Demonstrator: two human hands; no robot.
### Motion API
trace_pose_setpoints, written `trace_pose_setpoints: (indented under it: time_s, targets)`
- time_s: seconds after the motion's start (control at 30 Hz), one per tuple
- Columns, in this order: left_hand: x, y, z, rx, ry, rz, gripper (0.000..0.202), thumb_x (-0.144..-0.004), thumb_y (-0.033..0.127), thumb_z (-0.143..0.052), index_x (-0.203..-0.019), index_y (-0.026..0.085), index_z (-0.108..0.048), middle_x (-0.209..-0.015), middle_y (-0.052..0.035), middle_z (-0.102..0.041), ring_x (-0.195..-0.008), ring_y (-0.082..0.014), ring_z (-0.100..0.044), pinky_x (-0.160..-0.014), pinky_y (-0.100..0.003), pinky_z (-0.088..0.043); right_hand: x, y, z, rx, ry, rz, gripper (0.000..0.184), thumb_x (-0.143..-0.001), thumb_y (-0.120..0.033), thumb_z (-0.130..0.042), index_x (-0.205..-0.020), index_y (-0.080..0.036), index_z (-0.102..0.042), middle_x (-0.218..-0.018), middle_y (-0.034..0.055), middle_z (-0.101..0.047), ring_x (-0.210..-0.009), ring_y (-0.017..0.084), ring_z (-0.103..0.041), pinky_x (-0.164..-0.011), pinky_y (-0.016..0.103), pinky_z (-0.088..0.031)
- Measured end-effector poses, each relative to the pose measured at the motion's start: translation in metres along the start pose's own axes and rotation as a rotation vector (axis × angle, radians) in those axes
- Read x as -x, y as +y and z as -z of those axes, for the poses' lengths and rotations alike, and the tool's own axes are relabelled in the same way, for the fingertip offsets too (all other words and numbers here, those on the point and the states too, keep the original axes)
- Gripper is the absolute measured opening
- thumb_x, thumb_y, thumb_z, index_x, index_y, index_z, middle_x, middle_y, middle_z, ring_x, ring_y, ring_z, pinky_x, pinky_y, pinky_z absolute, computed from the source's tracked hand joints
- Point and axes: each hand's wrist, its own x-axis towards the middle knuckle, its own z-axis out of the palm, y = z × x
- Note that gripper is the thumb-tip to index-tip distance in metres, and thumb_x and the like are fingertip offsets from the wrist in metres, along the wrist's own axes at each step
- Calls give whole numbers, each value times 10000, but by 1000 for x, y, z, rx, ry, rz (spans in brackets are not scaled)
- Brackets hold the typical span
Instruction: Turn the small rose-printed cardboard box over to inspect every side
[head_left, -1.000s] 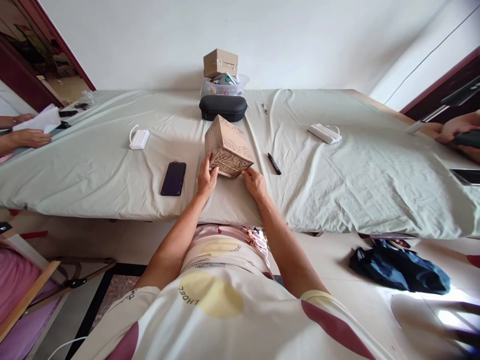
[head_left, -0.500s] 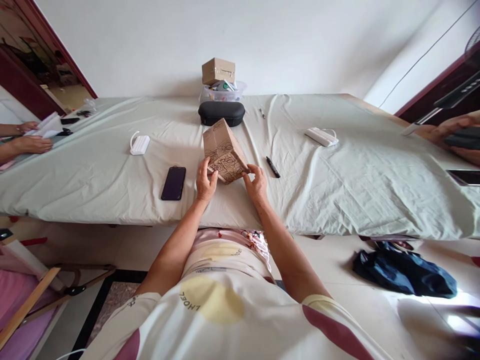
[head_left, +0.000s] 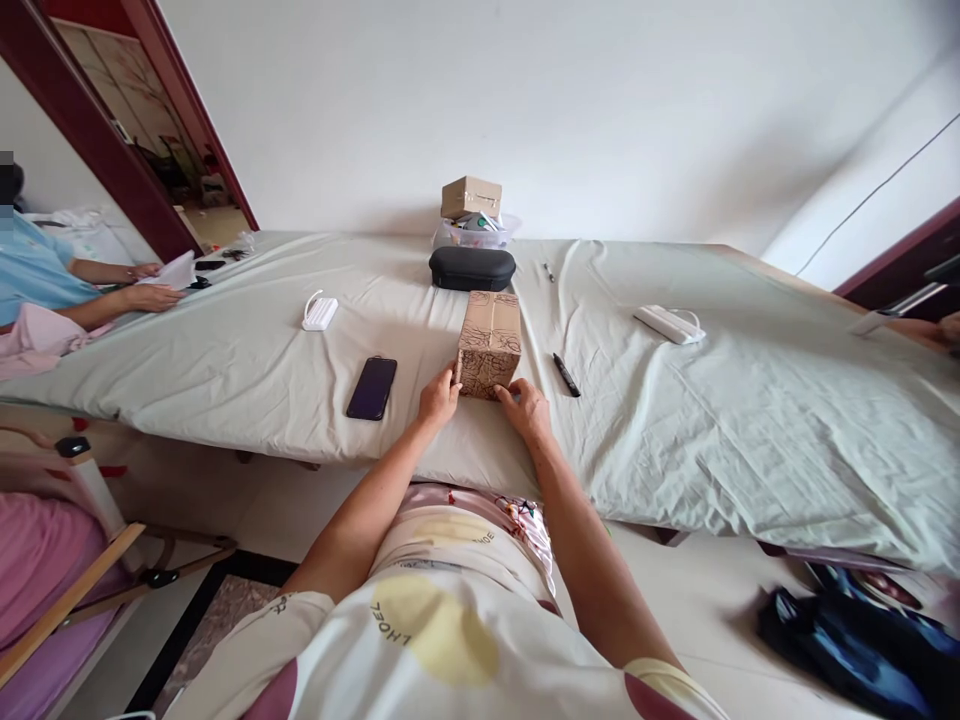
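Note:
A brown cardboard box point(head_left: 490, 335) covered in dark scribbled lines rests on the cloth-covered table in front of me. My left hand point(head_left: 440, 396) grips its lower left edge with thumb and fingers. At the near right corner, my right hand point(head_left: 524, 408) holds the box, thumb on the front face. To the right lies a black marker pen point(head_left: 566, 375). A dark smartphone point(head_left: 372, 388) lies left of my left hand. Behind the box sits a black zip case point(head_left: 472, 269).
A clear plastic tub point(head_left: 480, 233) holds odds and ends, with a smaller cardboard box point(head_left: 471, 198) on top. White power banks lie at left point(head_left: 320, 312) and right point(head_left: 670, 324). A small pen point(head_left: 549, 272) lies farther back. A co-worker's hands point(head_left: 154, 290) hold white paper at far left.
The box has gone from tilted and turned to sitting squarely on the table, both hands still on it. My view has shifted, bringing more of the co-worker at left into sight.

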Motion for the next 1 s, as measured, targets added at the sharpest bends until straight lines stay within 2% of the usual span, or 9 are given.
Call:
trace_pose_setpoints:
  time_s: [0.13, 0.23, 0.33, 0.43, 0.53, 0.67, 0.77, 0.9, 1.0]
  targets:
    - [2, -1, 2, -43, -10, 0, 244, -985, 195, -570, -1224, 182, -619, -1113, -119, -735, -1034, -258, -705, -899, -349, -546, -1, 4, -1, -17, 22, 49, 492, -969, -672, -437, -813, -228, -583, -846, 93, -708, -823, 252, -639, -765, 352, -456]
    - [2, -4, 1, -80, 47, -36, 91, -991, 209, -553, -1034, 188, -630, -1001, -100, -725, -948, -245, -686, -844, -338, -532, -2, 6, -2, -13, 22, 93, 522, -990, -673, -388, -777, -230, -564, -811, 94, -691, -808, 254, -635, -746, 348, -451]
    - [1, -7, 1, -84, 177, -153, 150, -1018, 221, -476, -956, 200, -611, -1017, -106, -708, -960, -238, -653, -871, -350, -519, -2, 5, -4, 4, -8, 130, 500, -1018, -604, -372, -769, -226, -585, -823, 98, -695, -833, 257, -645, -768, 349, -460]
    - [0, -7, 2, -52, 345, -279, 265, -1065, 285, -380, -970, 208, -615, -1147, -123, -697, -1025, -234, -636, -930, -373, -505, -1, 4, -8, 3, -45, 184, 493, -1036, -546, -369, -766, -222, -625, -902, 102, -717, -915, 262, -660, -818, 357, -477]
    - [0, -6, 5, -10, 474, -317, 348, -1093, 371, -334, -1010, 208, -630, -1197, -132, -684, -1080, -229, -632, -966, -383, -499, 0, 3, -9, -59, -29, 196, 503, -1013, -614, -418, -824, -224, -673, -949, 100, -731, -937, 272, -669, -836, 379, -495]
    - [2, -6, 10, 84, 541, -264, 425, -1093, 476, -327, -1021, 202, -643, -1214, -161, -651, -1130, -240, -623, -1011, -406, -505, 0, 2, -6, -272, 198, 106, 579, -905, -737, -561, -1114, -207, -661, -1013, 107, -726, -902, 263, -677, -813, 394, -528]
    - [2, -5, 12, 148, 510, -260, 448, -1085, 523, -342, -1022, 199, -645, -1256, -173, -617, -1153, -247, -622, -1037, -424, -506, -1, 0, -1, -383, 381, 99, 639, -883, -715, -607, -1263, -201, -598, -1102, 111, -689, -919, 246, -661, -786, 384, -536]
    - [1, -3, 11, 140, 526, -304, 408, -1088, 501, -360, -1074, 197, -632, -1276, -168, -608, -1215, -234, -614, -1087, -417, -497, -2, -1, 2, -363, 451, 171, 459, -925, -639, -588, -1101, -220, -649, -1028, 85, -662, -977, 248, -630, -866, 407, -525]
    - [-1, -4, 10, 98, 542, -309, 398, -1093, 480, -346, -1156, 194, -615, -1307, -169, -604, -1292, -224, -585, -1137, -413, -480, -2, -1, 2, -339, 441, 158, 460, -935, -659, -547, -1006, -212, -632, -999, 88, -667, -972, 249, -631, -922, 427, -515]
